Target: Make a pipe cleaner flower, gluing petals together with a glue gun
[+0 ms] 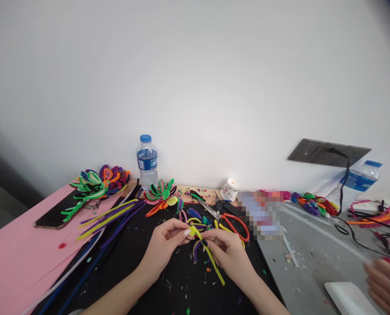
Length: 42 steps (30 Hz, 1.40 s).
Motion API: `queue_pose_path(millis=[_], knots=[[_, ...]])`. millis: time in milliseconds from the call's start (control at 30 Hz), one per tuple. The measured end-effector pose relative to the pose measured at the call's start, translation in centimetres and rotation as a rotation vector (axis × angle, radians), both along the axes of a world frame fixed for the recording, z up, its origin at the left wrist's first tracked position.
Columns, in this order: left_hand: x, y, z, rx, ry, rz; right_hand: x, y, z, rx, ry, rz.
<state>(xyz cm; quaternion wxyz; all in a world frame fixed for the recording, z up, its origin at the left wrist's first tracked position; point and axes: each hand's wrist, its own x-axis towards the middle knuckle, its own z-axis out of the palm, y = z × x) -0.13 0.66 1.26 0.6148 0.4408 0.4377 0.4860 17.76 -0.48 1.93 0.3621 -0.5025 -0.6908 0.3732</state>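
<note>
My left hand (168, 240) pinches a yellow pipe cleaner (216, 264) near a bent part of it. Close by on the right, my right hand (226, 251) grips the same pipe cleaner, and its loose end hangs down toward me. A small black piece (204, 242) shows at the right fingertips; I cannot make out what it is. Behind my hands lie purple pipe cleaner loops (194, 214). Red-handled scissors (236, 226) rest just beyond my right hand.
Loose yellow and purple pipe cleaners (116, 218) lie left on the black mat (162, 284). Pipe cleaner flowers (99, 181), a phone (55, 214), a water bottle (147, 162) and a paper cup (230, 189) stand or lie behind. Another person's hand (387, 284) is at right.
</note>
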Motion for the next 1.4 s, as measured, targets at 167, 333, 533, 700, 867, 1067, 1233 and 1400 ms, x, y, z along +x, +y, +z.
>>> queue_pose_path(millis=[167, 333, 533, 700, 867, 1067, 1233, 1400], knots=[[0.1, -0.1, -0.3, 0.013, -0.008, -0.027, -0.5, -0.1, -0.1, -0.271, 0.237, 0.019], [0.0, 0.0, -0.5, 0.064, -0.001, -0.06, -0.5, -0.1, 0.7, -0.32, 0.284, -0.001], [0.1, -0.1, -0.2, 0.087, 0.022, -0.045, -0.2, -0.1, 0.6, -0.223, 0.277, 0.018], [0.2, -0.1, -0.2, 0.076, 0.011, -0.046, -0.2, -0.1, 0.5, -0.192, 0.225, 0.027], [0.2, -0.1, -0.3, 0.072, -0.023, -0.05, -0.3, -0.1, 0.6, -0.173, 0.208, 0.024], [0.2, -0.1, -0.3, 0.078, -0.042, -0.023, -0.1, -0.1, 0.4, -0.184, 0.212, 0.027], [0.1, -0.3, 0.0, 0.082, -0.003, -0.03, -0.1, -0.1, 0.6, -0.193, 0.231, 0.029], [0.1, -0.2, 0.0, 0.082, 0.023, -0.022, -0.1, -0.1, 0.9, -0.2, 0.248, 0.021]])
